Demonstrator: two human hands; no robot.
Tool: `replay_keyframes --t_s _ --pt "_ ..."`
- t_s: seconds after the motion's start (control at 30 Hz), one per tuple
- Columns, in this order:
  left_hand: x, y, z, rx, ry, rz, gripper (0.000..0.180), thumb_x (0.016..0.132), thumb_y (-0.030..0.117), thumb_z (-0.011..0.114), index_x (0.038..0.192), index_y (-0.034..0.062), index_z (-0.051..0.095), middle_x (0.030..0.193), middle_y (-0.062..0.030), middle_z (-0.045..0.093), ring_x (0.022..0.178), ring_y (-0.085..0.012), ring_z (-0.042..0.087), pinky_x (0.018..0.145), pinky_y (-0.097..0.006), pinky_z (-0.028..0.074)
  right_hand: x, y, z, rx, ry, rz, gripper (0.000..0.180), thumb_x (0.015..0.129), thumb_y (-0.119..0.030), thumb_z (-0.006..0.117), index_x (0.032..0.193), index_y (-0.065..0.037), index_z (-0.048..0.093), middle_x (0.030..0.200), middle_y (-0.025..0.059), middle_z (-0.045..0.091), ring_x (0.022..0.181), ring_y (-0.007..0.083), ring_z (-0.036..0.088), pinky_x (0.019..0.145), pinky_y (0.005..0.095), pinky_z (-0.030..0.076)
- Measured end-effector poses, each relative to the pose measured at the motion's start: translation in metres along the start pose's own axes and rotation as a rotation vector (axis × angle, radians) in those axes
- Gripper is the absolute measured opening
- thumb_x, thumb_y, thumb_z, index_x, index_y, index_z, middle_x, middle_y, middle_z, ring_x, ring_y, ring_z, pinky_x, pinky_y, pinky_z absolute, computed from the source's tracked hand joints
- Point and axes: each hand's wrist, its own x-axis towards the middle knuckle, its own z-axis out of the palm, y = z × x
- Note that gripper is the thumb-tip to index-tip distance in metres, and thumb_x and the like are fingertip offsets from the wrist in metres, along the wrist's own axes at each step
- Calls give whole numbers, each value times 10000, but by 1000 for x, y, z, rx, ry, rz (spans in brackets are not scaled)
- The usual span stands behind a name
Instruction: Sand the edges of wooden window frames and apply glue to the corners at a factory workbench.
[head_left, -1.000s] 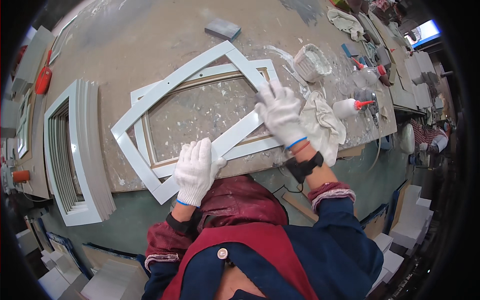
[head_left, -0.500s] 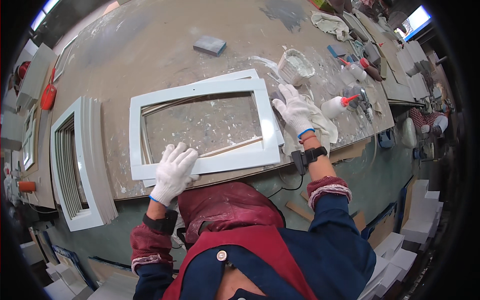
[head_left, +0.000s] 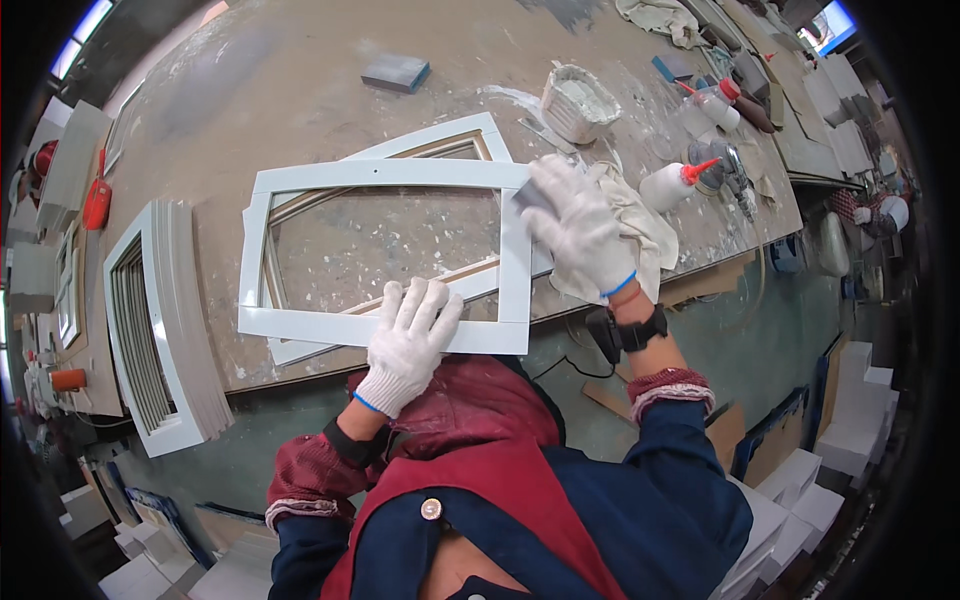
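right hand [head_left: 580, 228] shifted onto white frame [head_left: 385, 175], grip flat; left hand [head_left: 408, 340] presses open.

A white frame [head_left: 385, 250] lies on the workbench [head_left: 300, 80], on top of a second frame [head_left: 440, 150] that juts out at its 1 o'clock. At its 9 o'clock stands a stack of frames [head_left: 160, 330]. At 2 o'clock sits a tub [head_left: 578, 102], and at 3 o'clock a cloth [head_left: 640, 225], with squeeze bottles [head_left: 672, 183] beyond. A block [head_left: 395, 73] lies at 12 o'clock
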Motion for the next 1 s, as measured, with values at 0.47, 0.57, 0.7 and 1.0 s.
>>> replay_keyframes --t_s 0.47,0.57,0.7,1.0 --pt "16 -3 -2 -34 99 107 614 599 173 722 1202 118 624 1338 -56 523 1252 -356 475 1056 -542 395 57 -6 44 -327 -129 36 570 816 -349 708 1329 -159 549 1314 94 530 1114 327 554 926 439 474" --pt "22 -14 -13 -116 22 166 540 650 174 696 1184 126 627 1316 -49 528 1254 -329 476 1070 -520 390 78 57 57 -272 -66 198 545 877 -390 652 1357 -160 535 1361 112 514 1166 354 540 993 448 446" --pt "-6 -50 -14 -131 -36 297 493 685 183 680 1175 159 629 1324 -38 524 1272 -295 470 1088 -494 384 62 90 57 -186 -55 285 566 921 -494 561 1383 -170 523 1423 110 487 1233 373 514 1014 490 436" --pt "-27 -83 -49 -101 -82 296 314 639 193 683 952 203 657 1229 -51 538 1178 -303 507 972 -417 469 29 48 -10 -128 255 -193 471 976 -349 568 1276 13 589 1271 201 606 1253 350 524 1071 410 402"
